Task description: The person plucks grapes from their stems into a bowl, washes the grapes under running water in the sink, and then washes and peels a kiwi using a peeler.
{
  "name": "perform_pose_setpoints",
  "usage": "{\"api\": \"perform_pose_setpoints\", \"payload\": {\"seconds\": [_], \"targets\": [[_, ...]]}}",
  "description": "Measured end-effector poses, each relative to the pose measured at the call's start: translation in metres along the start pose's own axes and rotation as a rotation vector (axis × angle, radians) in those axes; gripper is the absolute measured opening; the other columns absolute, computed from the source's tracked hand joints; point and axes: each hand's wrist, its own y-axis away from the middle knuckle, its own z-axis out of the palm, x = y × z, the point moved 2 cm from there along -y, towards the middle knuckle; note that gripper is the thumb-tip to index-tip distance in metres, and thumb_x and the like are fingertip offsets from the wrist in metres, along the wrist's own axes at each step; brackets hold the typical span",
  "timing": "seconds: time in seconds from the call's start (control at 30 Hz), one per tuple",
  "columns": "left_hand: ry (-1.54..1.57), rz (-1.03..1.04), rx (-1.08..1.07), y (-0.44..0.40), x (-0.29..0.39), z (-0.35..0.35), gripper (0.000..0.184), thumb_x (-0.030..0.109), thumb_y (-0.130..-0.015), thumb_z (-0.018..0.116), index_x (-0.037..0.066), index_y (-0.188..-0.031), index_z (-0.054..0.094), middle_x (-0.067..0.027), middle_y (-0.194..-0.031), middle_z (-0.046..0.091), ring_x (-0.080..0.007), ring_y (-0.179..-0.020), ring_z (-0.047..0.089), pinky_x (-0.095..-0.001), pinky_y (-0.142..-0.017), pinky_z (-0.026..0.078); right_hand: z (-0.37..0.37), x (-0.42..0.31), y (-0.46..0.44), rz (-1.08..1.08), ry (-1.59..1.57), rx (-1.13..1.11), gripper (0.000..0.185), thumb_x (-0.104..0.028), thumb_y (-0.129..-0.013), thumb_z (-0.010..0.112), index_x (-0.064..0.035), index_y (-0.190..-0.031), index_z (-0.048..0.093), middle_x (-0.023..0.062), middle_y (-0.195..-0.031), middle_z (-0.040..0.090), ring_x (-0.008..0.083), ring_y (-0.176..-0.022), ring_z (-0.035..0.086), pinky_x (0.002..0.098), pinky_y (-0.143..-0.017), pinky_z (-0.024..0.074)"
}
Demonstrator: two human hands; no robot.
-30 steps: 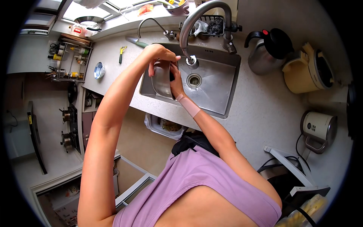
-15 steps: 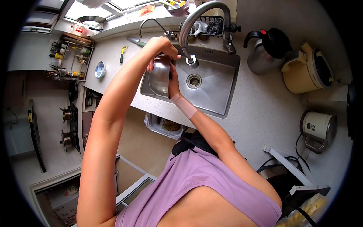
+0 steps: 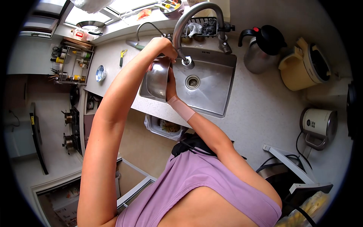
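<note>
A shiny metal bowl (image 3: 157, 77) is tilted on its side over the left part of the steel sink (image 3: 211, 81), its opening facing right. Bent over the bowl's upper edge, my left hand (image 3: 165, 47) grips it, with fingertips showing at the outer wall. My right hand (image 3: 171, 85) lies against the open side of the bowl, a pink band round its wrist; its fingers are largely hidden by the bowl. Just right of the hands hangs the tap's spout (image 3: 187, 61), with no water visible from it. The inside of the bowl cannot be seen.
A knife (image 3: 133, 45), a peeler (image 3: 121, 57) and a patterned small bowl (image 3: 100, 73) lie on the counter to the left. On the right are a steel jug (image 3: 261, 56), a cream appliance (image 3: 300, 72) and a kettle (image 3: 317, 126). A bin (image 3: 163, 126) sits below the counter edge.
The bowl has turned so that more of its outer wall shows, and my right hand's fingers have gone behind its rim. The view has shifted slightly.
</note>
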Motion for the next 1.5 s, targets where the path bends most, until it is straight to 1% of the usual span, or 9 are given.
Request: {"api": "perform_pose_setpoints", "payload": {"seconds": [0.03,0.07,0.13,0.27,0.3,0.33,0.4,0.97,1.5], "targets": [[0.010,0.038,0.053,0.009,0.004,-0.002,0.043,0.031,-0.081,0.064,0.007,-0.117,0.062,-0.0214,-0.131,0.052,-0.0357,-0.097,0.065,-0.0465,-0.078,0.057,0.004,-0.006,0.002,-0.006,-0.035,0.000,0.059,-0.011,-0.070,0.075,-0.0044,-0.125,0.054,0.0144,-0.128,0.054,0.0303,-0.119,0.051,0.0371,-0.100,0.0401],[0.007,0.037,0.055,0.015,0.006,-0.001,0.043,0.031,-0.081,0.064,0.007,-0.117,0.062,-0.0214,-0.131,0.052,-0.0357,-0.097,0.065,-0.0465,-0.078,0.057,0.008,-0.011,0.004,-0.008,-0.051,-0.001,0.057,-0.010,-0.070,0.075,-0.0041,-0.123,0.055,0.0143,-0.127,0.054,0.0302,-0.118,0.052,0.0372,-0.099,0.0407],[-0.026,0.030,0.174,0.022,0.008,-0.002,0.040,0.030,-0.075,0.068,0.008,-0.108,0.068,-0.0176,-0.124,0.059,-0.0301,-0.104,0.063,-0.0418,-0.083,0.055,0.015,-0.024,0.010,0.014,-0.105,-0.016,0.053,-0.009,-0.070,0.074,-0.0033,-0.120,0.057,0.0141,-0.125,0.055,0.0293,-0.114,0.054,0.0370,-0.096,0.0430],[-0.062,0.027,0.186,0.025,0.013,-0.004,0.038,0.030,-0.071,0.070,0.009,-0.103,0.071,-0.0165,-0.115,0.064,-0.0293,-0.101,0.065,-0.0395,-0.084,0.053,0.023,-0.035,0.010,0.017,-0.152,-0.052,0.048,-0.009,-0.069,0.074,-0.0021,-0.114,0.060,0.0132,-0.121,0.056,0.0274,-0.109,0.057,0.0361,-0.092,0.0462],[-0.012,-0.029,0.144,0.027,0.014,-0.004,0.037,0.030,-0.070,0.070,0.010,-0.102,0.071,-0.0153,-0.114,0.065,-0.0290,-0.100,0.065,-0.0388,-0.084,0.052,0.021,-0.031,0.008,0.010,-0.157,-0.058,0.047,-0.009,-0.069,0.074,-0.0020,-0.113,0.060,0.0130,-0.120,0.057,0.0271,-0.108,0.058,0.0358,-0.091,0.0467],[0.040,-0.084,0.100,0.027,0.013,-0.004,0.037,0.031,-0.069,0.070,0.011,-0.100,0.072,-0.0141,-0.112,0.066,-0.0286,-0.100,0.065,-0.0382,-0.085,0.052,0.019,-0.029,0.005,-0.113,0.087,-0.109,0.042,-0.026,-0.085,0.053,-0.0033,-0.121,0.052,0.0117,-0.118,0.057,0.0237,-0.106,0.059,0.0350,-0.090,0.0491],[-0.005,-0.064,0.136,0.031,0.015,-0.004,0.037,0.032,-0.069,0.071,0.011,-0.099,0.072,-0.0136,-0.111,0.066,-0.0284,-0.099,0.065,-0.0379,-0.084,0.052,0.019,-0.027,0.004,-0.237,0.328,-0.160,0.049,-0.044,-0.101,0.032,-0.0047,-0.128,0.044,0.0104,-0.116,0.058,0.0203,-0.104,0.060,0.0342,-0.090,0.0515],[-0.045,-0.139,0.232,0.068,0.025,-0.007,0.035,0.029,-0.063,0.072,0.012,-0.093,0.074,-0.0111,-0.101,0.070,-0.0282,-0.089,0.068,-0.0339,-0.080,0.053,0.028,-0.034,0.014,-0.275,0.365,-0.181,0.046,-0.034,-0.090,0.048,-0.0053,-0.126,0.050,0.0137,-0.121,0.055,0.0263,-0.111,0.055,0.0370,-0.095,0.0462],[-0.098,-0.159,0.194,0.071,0.031,-0.006,0.030,0.031,-0.063,0.071,0.013,-0.087,0.075,-0.0081,-0.094,0.071,-0.0252,-0.085,0.068,-0.0326,-0.077,0.053,0.033,-0.038,0.024,-0.303,0.381,-0.147,0.049,-0.022,-0.078,0.065,-0.0059,-0.123,0.056,0.0173,-0.127,0.053,0.0327,-0.118,0.050,0.0399,-0.101,0.0402]]}}
